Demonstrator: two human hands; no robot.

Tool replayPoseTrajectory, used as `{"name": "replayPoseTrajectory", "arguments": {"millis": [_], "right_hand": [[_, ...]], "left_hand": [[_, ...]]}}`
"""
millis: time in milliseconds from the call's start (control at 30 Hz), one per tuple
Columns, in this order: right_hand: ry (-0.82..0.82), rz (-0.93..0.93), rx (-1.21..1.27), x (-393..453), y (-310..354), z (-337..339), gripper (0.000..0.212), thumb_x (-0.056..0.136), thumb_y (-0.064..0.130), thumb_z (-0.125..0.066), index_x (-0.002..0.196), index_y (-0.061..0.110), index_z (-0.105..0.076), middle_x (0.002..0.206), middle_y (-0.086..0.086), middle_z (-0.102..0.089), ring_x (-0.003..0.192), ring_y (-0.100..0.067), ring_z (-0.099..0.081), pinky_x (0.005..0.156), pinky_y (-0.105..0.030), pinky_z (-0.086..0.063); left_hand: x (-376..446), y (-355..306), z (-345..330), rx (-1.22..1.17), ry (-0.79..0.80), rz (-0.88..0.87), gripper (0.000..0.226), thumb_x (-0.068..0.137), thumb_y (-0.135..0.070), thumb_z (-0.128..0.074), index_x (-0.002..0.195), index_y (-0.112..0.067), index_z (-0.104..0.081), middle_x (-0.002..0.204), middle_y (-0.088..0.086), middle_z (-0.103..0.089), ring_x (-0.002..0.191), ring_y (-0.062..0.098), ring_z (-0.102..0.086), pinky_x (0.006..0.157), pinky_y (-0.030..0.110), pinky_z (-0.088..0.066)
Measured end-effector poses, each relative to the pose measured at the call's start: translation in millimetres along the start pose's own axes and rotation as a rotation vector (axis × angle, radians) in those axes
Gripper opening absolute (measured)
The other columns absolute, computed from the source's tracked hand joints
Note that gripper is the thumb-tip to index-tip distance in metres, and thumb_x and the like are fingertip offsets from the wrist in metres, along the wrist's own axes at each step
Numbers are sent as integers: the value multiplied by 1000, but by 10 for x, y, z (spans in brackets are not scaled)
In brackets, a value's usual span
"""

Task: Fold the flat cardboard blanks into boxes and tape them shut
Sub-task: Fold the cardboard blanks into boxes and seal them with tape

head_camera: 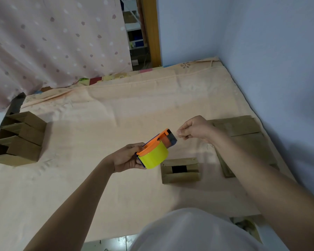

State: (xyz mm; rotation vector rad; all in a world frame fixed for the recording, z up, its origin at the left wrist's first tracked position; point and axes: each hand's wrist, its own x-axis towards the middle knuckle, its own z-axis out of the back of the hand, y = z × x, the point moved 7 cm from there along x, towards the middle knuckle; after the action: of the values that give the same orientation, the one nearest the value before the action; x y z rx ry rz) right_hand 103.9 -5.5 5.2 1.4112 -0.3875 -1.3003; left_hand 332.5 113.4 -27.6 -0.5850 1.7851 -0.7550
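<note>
The left hand gripped the tape dispenser above the box, while the right hand, just beyond the dispenser's tip, was pinched closed, on what I cannot tell.

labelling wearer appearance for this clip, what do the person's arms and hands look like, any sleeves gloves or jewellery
Both forearms are bare right up to the bottom edge of the picture, with no sleeve showing on either. The left hand and the right hand wear no gloves, and no ring, watch or bracelet shows. A pale whitish garment covers the person's body at the bottom of the view.

glossy plastic tape dispenser, matt brown cardboard box, soft cloth sheet.
</note>
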Motion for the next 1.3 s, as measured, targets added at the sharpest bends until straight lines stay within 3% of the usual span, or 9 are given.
{"name": "replayPoseTrajectory", "arguments": {"millis": [133, 300, 533, 633, 800, 933, 1067, 1200, 1300], "right_hand": [[7, 6, -72, -4, 47, 24, 9, 81, 0, -80, 89, -3, -77, 74, -10, -76, 62, -13, -69, 61, -22, -57], [-37, 39, -66, 7, 95, 17, 6, 80, 4, -83, 84, 3, -79, 76, -9, -76, 63, -13, -68, 62, -23, -56], [-26, 131, -99, -33, 344, 13, 2, 83, 9, -80, 83, 7, -78, 78, -6, -76, 54, -14, -56, 54, -26, -51], [-41, 182, -85, -45, 437, 12, 4, 82, 8, -80, 84, 5, -77, 77, -8, -76, 52, -16, -56, 51, -28, -50], [-62, 261, -53, -47, 547, -16, 6, 81, 6, -81, 82, 4, -76, 77, -12, -75, 46, -17, -57, 48, -28, -50], [-78, 289, -15, -46, 558, -10, 8, 81, 6, -82, 83, 1, -75, 76, -13, -74, 47, -19, -57, 49, -29, -50], [-59, 254, 12, -67, 413, 1, 9, 81, 6, -82, 85, 1, -76, 77, -14, -74, 49, -20, -58, 50, -29, -50], [-57, 220, 57, -110, 248, -4, 9, 82, 6, -81, 85, 0, -75, 82, -20, -73, 51, -20, -58, 51, -31, -51], [-62, 178, 74, -150, 152, 3, 10, 83, 9, -81, 87, 2, -76, 78, -17, -72, 48, -18, -54, 48, -29, -49]], "left_hand": [[-15, 29, 39, -37, 18, 28, 51, 84, -22, -66, 131, -5, -57, 115, 23, -51, 106, 42, -49, 87, 48, -56], [-7, 21, 44, 56, 19, 17, 54, 84, -29, -71, 131, -7, -57, 119, 24, -58, 109, 43, -56, 100, 59, -48], [-45, -29, 75, 31, 22, -22, 71, 63, -41, -90, 123, -12, -65, 115, 21, -63, 104, 40, -60, 101, 60, -47], [-39, -24, 92, -14, 3, -20, 68, 71, -35, -85, 130, -11, -61, 117, 22, -62, 103, 38, -61, 93, 53, -54], [-34, -1, 76, -101, -49, 6, 37, 103, -24, -49, 136, -9, -54, 118, 22, -63, 90, 29, -69, 73, 40, -60], [-43, -6, 111, -122, -65, 6, 53, 91, -30, -53, 137, -5, -53, 122, 30, -55, 88, 33, -61, 72, 39, -58], [-40, 54, 132, -193, -40, 12, 45, 102, -28, -45, 135, 3, -51, 123, 36, -54, 83, 33, -62, 72, 39, -58], [-45, 61, 207, -142, -56, 16, 68, 83, -36, -68, 135, 6, -51, 120, 26, -44, 91, 35, -48, 74, 41, -57], [-72, 24, 187, -78, -39, 19, 55, 86, -28, -68, 132, 1, -58, 118, 27, -56, 97, 36, -58, 75, 41, -58]]}}
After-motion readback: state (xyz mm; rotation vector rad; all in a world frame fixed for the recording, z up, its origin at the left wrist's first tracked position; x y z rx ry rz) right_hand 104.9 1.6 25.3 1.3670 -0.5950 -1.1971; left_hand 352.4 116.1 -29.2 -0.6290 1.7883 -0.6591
